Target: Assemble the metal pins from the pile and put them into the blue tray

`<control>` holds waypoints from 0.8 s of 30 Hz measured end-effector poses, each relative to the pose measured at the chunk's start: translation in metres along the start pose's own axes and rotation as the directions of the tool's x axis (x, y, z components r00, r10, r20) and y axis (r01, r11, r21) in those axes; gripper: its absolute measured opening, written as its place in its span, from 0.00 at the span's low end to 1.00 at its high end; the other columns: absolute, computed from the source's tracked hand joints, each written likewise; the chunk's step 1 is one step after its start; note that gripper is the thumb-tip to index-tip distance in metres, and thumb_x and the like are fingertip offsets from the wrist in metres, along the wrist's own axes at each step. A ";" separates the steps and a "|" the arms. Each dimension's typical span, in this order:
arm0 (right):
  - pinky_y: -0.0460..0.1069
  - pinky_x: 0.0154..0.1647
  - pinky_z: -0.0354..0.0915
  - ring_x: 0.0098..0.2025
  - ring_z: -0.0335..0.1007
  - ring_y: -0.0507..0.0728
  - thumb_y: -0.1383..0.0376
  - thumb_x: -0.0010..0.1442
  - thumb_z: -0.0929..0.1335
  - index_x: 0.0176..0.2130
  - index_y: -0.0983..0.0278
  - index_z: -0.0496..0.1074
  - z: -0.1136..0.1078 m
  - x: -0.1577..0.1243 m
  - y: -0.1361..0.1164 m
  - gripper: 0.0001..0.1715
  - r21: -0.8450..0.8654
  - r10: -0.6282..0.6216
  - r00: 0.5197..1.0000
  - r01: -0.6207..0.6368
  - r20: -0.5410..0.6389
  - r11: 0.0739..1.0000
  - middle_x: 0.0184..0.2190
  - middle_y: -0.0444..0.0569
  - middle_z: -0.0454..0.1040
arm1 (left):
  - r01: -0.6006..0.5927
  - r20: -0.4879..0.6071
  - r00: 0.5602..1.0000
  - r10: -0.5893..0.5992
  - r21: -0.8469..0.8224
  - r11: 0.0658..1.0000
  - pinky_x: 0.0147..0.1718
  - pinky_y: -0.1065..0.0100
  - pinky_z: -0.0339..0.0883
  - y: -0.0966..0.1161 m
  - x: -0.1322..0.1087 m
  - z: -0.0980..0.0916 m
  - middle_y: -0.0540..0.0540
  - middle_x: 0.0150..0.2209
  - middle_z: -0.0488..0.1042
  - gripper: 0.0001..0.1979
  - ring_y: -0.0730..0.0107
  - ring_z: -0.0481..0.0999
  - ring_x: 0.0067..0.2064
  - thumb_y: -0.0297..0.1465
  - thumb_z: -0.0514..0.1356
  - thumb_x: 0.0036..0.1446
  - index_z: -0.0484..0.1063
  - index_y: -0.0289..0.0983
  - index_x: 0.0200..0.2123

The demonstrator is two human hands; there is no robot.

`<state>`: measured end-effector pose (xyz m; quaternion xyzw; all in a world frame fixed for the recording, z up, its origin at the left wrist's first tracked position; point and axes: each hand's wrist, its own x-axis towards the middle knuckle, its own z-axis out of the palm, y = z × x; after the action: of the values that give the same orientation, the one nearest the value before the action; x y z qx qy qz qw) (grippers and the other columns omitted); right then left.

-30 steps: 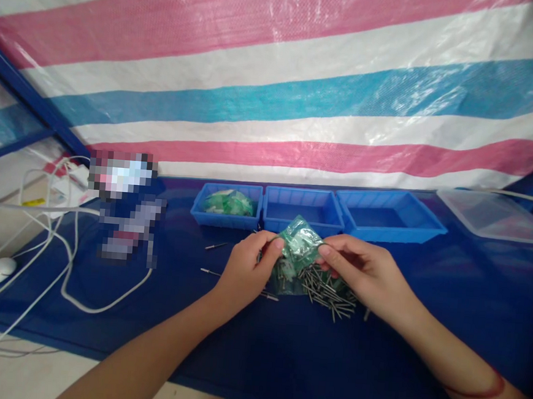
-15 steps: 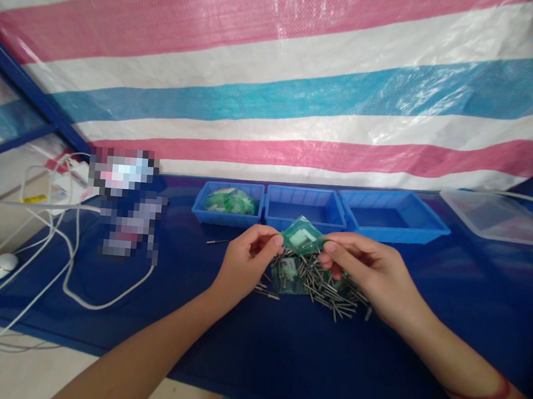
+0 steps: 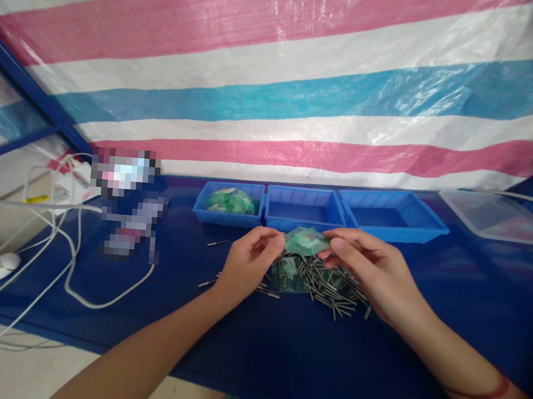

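A small green plastic bag [image 3: 305,241] is held between my two hands above a heap of thin metal pins [image 3: 328,287] on the blue table [image 3: 282,348]. My left hand [image 3: 247,262] pinches the bag's left edge, and my right hand [image 3: 366,272] pinches its right edge. More green bags [image 3: 287,277] lie under the pins. A few loose pins [image 3: 217,243] lie to the left of my left hand.
Three blue trays stand in a row behind the hands: the left tray [image 3: 228,204] holds green bags, the middle tray [image 3: 303,210] and the right tray [image 3: 392,217] look empty. A clear plastic lid [image 3: 496,216] lies far right. White cables [image 3: 71,270] and a white mouse [image 3: 0,266] lie at left.
The green bag has been tilted from upright to nearly flat between my fingers. My hands have risen slightly and the pins now lie uncovered below.
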<state>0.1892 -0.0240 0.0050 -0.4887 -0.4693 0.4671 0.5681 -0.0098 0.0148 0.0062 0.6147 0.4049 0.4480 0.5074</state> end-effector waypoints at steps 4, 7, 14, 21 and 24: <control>0.46 0.30 0.74 0.27 0.75 0.51 0.59 0.53 0.74 0.36 0.60 0.77 0.001 0.000 -0.001 0.10 -0.045 -0.040 0.999 0.040 -0.005 0.998 0.29 0.45 0.79 | -0.015 0.022 1.000 0.015 0.001 1.000 0.33 0.72 0.67 -0.006 0.000 -0.001 0.48 0.31 0.75 0.10 0.72 0.74 0.33 0.36 0.62 0.56 0.74 0.35 0.37; 0.46 0.29 0.73 0.26 0.75 0.51 0.60 0.52 0.74 0.36 0.60 0.77 0.001 0.001 0.001 0.10 -0.060 -0.070 0.998 0.069 -0.005 0.996 0.30 0.45 0.79 | -0.048 0.025 0.999 0.048 0.020 0.999 0.34 0.73 0.66 -0.009 0.000 -0.002 0.49 0.31 0.74 0.07 0.73 0.73 0.33 0.33 0.62 0.55 0.74 0.36 0.37; 0.46 0.28 0.73 0.25 0.74 0.51 0.62 0.52 0.74 0.36 0.59 0.75 0.002 -0.001 0.004 0.09 -0.071 -0.094 0.995 0.093 -0.014 0.993 0.28 0.43 0.77 | -0.100 0.023 0.995 0.099 0.071 0.992 0.33 0.73 0.66 -0.010 0.001 -0.002 0.49 0.32 0.74 0.06 0.74 0.72 0.32 0.30 0.61 0.56 0.73 0.37 0.37; 0.47 0.29 0.73 0.30 0.75 0.52 0.60 0.57 0.71 0.41 0.60 0.73 0.002 -0.001 0.000 0.11 -0.085 -0.089 0.996 0.086 -0.031 0.993 0.32 0.46 0.77 | -0.180 -0.077 0.978 0.193 0.149 0.972 0.37 0.72 0.68 -0.008 0.008 -0.007 0.48 0.35 0.76 0.06 0.72 0.75 0.35 0.30 0.61 0.57 0.74 0.37 0.39; 0.46 0.27 0.71 0.29 0.74 0.51 0.60 0.57 0.70 0.41 0.60 0.72 0.002 -0.001 -0.002 0.11 -0.086 -0.100 0.994 0.096 -0.043 0.992 0.35 0.46 0.76 | -0.217 -0.181 0.955 0.235 0.115 0.969 0.35 0.72 0.70 -0.004 0.016 -0.017 0.48 0.35 0.76 0.08 0.73 0.75 0.34 0.31 0.62 0.55 0.74 0.37 0.39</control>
<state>0.1876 -0.0246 0.0072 -0.4992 -0.4985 0.4067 0.5804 -0.0216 0.0352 0.0054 0.6337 0.4000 0.5413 0.3814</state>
